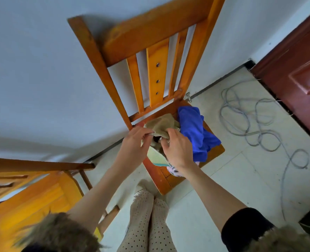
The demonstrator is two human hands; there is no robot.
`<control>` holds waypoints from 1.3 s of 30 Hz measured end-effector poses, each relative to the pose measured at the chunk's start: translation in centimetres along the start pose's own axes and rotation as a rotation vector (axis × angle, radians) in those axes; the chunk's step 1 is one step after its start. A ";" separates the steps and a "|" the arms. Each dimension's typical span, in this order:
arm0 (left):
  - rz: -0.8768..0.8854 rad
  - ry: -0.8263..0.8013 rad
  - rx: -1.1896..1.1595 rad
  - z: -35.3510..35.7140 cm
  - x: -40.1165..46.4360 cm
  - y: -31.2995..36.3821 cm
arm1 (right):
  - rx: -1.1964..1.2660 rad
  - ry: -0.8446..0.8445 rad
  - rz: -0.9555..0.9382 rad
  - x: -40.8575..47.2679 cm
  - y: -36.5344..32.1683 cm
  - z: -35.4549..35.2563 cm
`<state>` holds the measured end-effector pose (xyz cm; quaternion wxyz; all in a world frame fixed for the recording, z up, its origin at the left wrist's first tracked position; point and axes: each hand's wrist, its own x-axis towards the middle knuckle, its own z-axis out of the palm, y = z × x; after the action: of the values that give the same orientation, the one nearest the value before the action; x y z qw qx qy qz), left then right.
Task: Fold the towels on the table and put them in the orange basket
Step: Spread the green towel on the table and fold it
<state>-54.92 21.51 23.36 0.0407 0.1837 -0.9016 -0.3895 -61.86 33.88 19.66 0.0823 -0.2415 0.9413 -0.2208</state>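
Both hands, left hand (135, 140) and right hand (177, 148), pinching beige towel (161, 125) over chair seat (159, 175); blue towel (196, 131) overhanging edge, risking sliding off if nudged

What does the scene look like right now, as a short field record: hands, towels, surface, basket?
left hand: left hand pinches the edge of the tan towel
right hand: right hand grips the same towel from the other side
tan towel: bunched, lifted a little above the chair seat, not folded
blue towel: blue towel lies crumpled on the seat, to the right of the tan one
other cloth: light patterned pieces under the hands, partly hidden
orange basket: not in view
floor: loose grey cable
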 end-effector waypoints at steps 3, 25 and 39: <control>0.090 0.094 0.025 -3.7 1.3 1.7 | 0.039 0.030 -0.006 1.8 -1.8 -3.8; 0.189 0.642 0.125 -25.0 -8.1 15.2 | 0.059 0.281 -0.659 0.8 -19.5 -24.7; -0.303 1.098 0.274 -34.1 -35.4 13.9 | 0.603 -0.834 -0.846 -16.1 -38.5 -23.4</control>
<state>-18.78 19.69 59.46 0.4217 0.4890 -0.7543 -0.1188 -37.83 20.36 58.78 0.4096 -0.6218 0.5517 -0.3758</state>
